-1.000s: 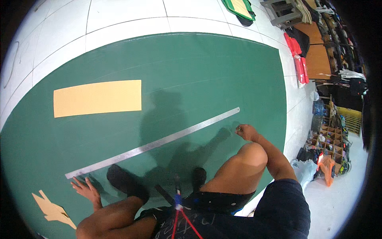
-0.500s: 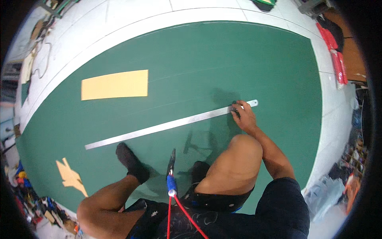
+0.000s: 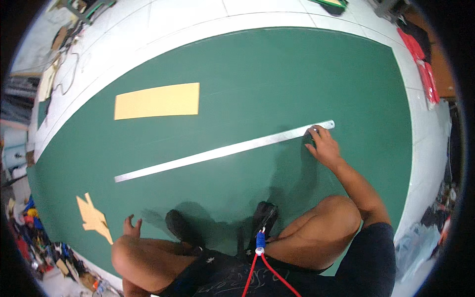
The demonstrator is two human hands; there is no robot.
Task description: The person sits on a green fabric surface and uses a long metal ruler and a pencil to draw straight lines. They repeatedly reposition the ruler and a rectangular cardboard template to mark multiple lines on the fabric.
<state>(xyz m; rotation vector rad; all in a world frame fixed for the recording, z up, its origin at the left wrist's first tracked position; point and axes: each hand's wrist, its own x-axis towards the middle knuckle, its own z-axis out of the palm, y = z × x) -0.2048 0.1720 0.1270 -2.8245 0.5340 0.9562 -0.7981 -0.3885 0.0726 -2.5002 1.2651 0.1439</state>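
A long steel ruler (image 3: 222,152) lies aslant across the green sheet (image 3: 297,64), its holed end at the right. My right hand (image 3: 325,147) is at the ruler near that holed end, with fingers curled at its edge. Something dark shows between those fingertips, too small to make out. Beside my left knee, my left hand (image 3: 132,227) is partly in view, fingers apart and holding nothing. Close to it lie small cut tan pieces (image 3: 93,216). A tan rectangular piece (image 3: 157,102) rests farther off, beyond the ruler.
From my neck hangs a red cord (image 3: 251,272) with a blue-wrapped dark pointed end. White floor tiles (image 3: 188,22) border the sheet. Clutter (image 3: 64,262) lines the left edge. Red packages (image 3: 420,67) and a clear plastic bag (image 3: 415,247) lie along the right.
My left hand has come into view beside the left knee. My right hand remains near the ruler's holed end. The whole view has shifted slightly, and my legs sit wider apart.
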